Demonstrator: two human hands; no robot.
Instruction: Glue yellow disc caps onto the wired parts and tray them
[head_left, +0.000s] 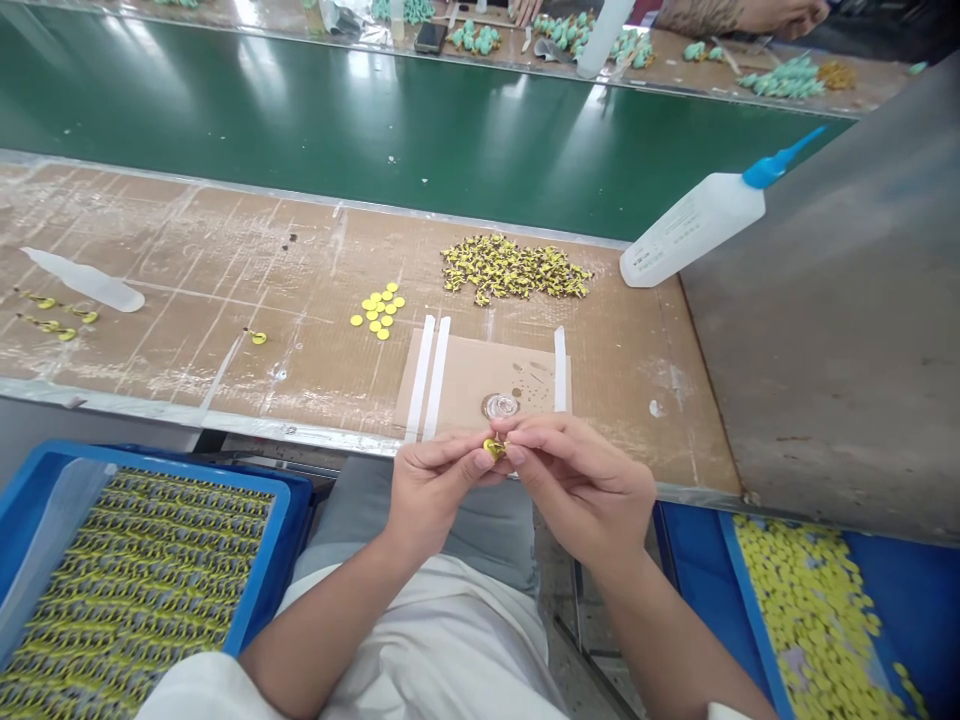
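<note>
My left hand point(431, 485) and my right hand point(581, 480) meet at the near edge of the bench, fingertips pinched together on one small yellow piece point(493, 447). Just beyond them lies a cardboard square point(465, 375) with a blob of clear glue point(500, 405) and white strips point(429, 375) along its sides. Further back sit a small group of yellow discs point(380, 310) and a heap of yellow-and-black pieces point(514, 270).
A white glue bottle with a blue nozzle point(701, 225) leans at the right against a grey panel point(840, 330). A blue bin of yellow-black parts point(135, 590) stands lower left, a blue bin of yellow discs point(817, 610) lower right. A green conveyor belt point(375, 120) runs behind; another person's hands point(780, 15) work beyond it.
</note>
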